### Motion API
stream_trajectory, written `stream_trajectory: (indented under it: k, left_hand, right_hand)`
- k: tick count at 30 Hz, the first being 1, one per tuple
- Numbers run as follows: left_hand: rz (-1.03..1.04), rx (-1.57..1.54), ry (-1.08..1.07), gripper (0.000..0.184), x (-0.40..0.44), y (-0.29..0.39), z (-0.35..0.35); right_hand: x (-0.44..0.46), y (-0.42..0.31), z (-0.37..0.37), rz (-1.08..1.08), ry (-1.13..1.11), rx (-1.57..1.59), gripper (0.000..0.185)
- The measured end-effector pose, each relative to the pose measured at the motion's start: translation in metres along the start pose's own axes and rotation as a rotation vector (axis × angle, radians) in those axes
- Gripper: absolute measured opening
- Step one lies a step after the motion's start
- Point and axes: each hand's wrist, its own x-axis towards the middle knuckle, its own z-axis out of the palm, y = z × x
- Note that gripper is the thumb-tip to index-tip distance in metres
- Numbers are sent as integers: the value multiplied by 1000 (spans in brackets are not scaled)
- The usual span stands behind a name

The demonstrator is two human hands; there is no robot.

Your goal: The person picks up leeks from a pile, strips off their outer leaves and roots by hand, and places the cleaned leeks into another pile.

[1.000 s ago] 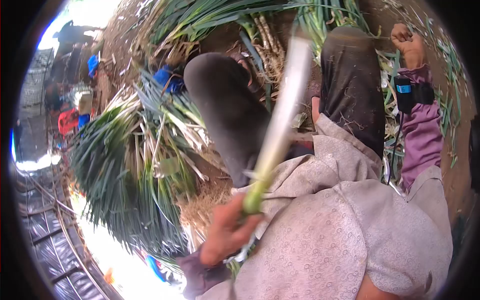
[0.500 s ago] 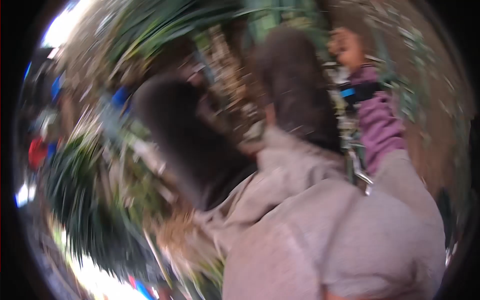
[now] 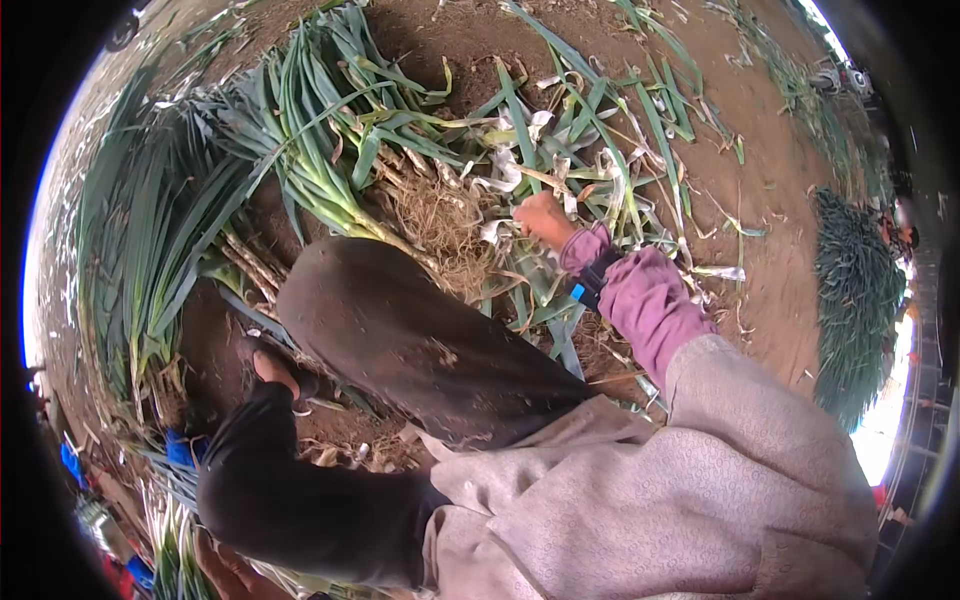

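My right hand [image 3: 545, 220], in a purple sleeve with a black wrist strap, is closed above loose leek leaves and pale peelings [image 3: 505, 170] on the soil. Whatever its fingers hold is hidden. Beside it lie leeks with tangled roots [image 3: 440, 220], their green leaves [image 3: 310, 120] pointing up and left. Low at the left, my left hand [image 3: 235, 572] shows only in part beside my dark trouser leg, close to white-stemmed leeks [image 3: 175, 550]; its fingers are not clear.
A large leek pile [image 3: 150, 230] lies at the left and another [image 3: 857, 300] at the far right. Cut leaves [image 3: 660, 120] are scattered over the soil [image 3: 770, 230]. A foot [image 3: 275, 368] rests between the leeks and my legs. Blue and red items stand at lower left.
The view has swung right. My left hand has dropped to the lower left edge, and the leek it held is out of sight. My right hand is now over the peelings.
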Motion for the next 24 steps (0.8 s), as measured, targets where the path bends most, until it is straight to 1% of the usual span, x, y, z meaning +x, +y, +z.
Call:
stream_trajectory:
  k: [3, 4, 6, 7, 8, 10, 11, 13, 14, 16, 17, 20, 21, 24]
  left_hand:
    - [136, 132, 73, 31, 25, 16, 17]
    - [158, 156, 87, 31, 32, 20, 21]
    - [150, 146, 106, 33, 41, 33, 26]
    - [101, 97, 118, 31, 46, 46, 26]
    - [138, 70, 128, 31, 52, 45, 28]
    - [205, 21, 158, 29, 61, 41, 30]
    - [133, -56, 137, 27, 63, 37, 31]
    - [105, -61, 147, 27, 64, 31, 33]
    - [95, -65, 151, 26, 64, 27, 34]
    - [116, 10, 135, 27, 65, 27, 33]
    - [132, 47, 125, 28, 67, 29, 32]
    - [127, 2, 104, 28, 75, 35, 31]
    - [153, 9, 98, 28, 79, 35, 30]
    - [218, 25, 83, 27, 87, 35, 29]
  right_hand:
    - [5, 10, 25, -93, -13, -236, 25]
    - [10, 12, 33, -163, 6, -254, 26]
    - [24, 14, 53, -306, 35, -295, 26]
    - [31, 11, 58, -288, 21, -296, 27]
    - [39, 13, 68, -364, 103, -304, 24]
    - [60, 11, 84, -227, 153, -499, 23]
    - [67, 12, 91, -218, 181, -493, 23]
    - [80, 14, 108, -198, 236, -477, 23]
    - [87, 15, 115, -233, 317, -531, 25]
    - [94, -11, 119, -303, 482, -638, 28]
    - [101, -27, 114, -167, 379, -662, 33]
    - [132, -30, 114, -71, 176, -612, 36]
    - [140, -36, 112, -42, 109, -619, 40]
    - [154, -40, 110, -9, 78, -559, 45]
